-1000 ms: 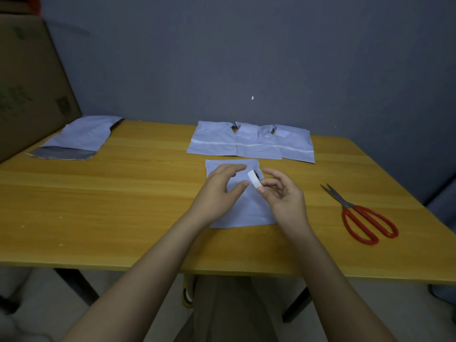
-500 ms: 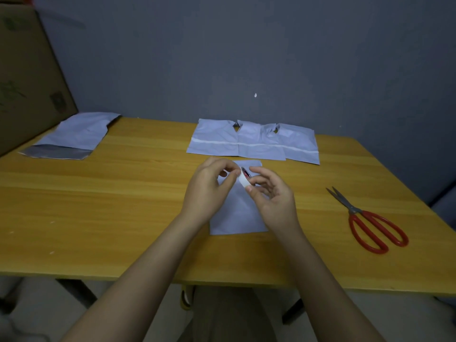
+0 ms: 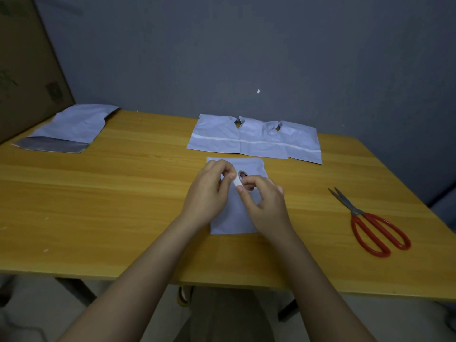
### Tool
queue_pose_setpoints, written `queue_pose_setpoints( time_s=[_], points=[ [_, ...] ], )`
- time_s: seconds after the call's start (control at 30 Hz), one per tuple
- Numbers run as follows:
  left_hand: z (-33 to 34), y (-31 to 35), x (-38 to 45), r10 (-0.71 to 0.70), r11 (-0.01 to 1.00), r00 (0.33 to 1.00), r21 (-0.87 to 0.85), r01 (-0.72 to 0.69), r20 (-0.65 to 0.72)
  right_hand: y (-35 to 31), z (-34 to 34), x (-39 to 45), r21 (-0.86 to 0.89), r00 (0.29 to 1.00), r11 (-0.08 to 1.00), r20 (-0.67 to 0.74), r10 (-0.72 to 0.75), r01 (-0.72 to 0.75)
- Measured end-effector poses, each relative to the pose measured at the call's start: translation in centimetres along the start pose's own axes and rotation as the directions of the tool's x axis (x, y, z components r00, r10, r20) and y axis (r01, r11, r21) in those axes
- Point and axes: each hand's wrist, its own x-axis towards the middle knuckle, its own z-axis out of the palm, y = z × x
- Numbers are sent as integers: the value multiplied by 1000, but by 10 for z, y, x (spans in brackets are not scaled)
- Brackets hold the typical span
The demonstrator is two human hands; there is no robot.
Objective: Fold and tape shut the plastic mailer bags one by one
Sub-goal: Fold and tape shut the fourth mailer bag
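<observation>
Both hands work over the folded mailer bag (image 3: pixel 233 218) at counter (image 3: pixel 98 206) centre: the right hand (image 3: pixel 265 201) grips a small tape roll (image 3: pixel 241 177) while the left hand (image 3: pixel 208 191) pinches its end, likely freeing a strip. At 12 o'clock, 3 taped bags (image 3: pixel 254 139) lie finished; scissors (image 3: pixel 370 225) wait at 3 o'clock for cutting.

5 mailer bags (image 3: pixel 237 213), 1 tape roll (image 3: pixel 240 177), 1 pr scissors (image 3: pixel 372 225), 2 hands (image 3: pixel 207 193).
</observation>
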Motion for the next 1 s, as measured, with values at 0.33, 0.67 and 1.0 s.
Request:
queue_pose_setpoints(
  time_s=[0.33,0.67,1.0],
  points=[
    [10,-16,-12,-38,999,999,-22,38,5,5,7,-6,26,1000,1000,-9,5,-5],
    [12,-15,-22,-11,999,1000,-32,10,-29,-1,10,-5,47,998,998,-30,52,-51],
    [13,-11,-34,20,1000,997,-11,-21,-71,3,6,-1,21,1000,1000,-9,18,-18]
  ],
)
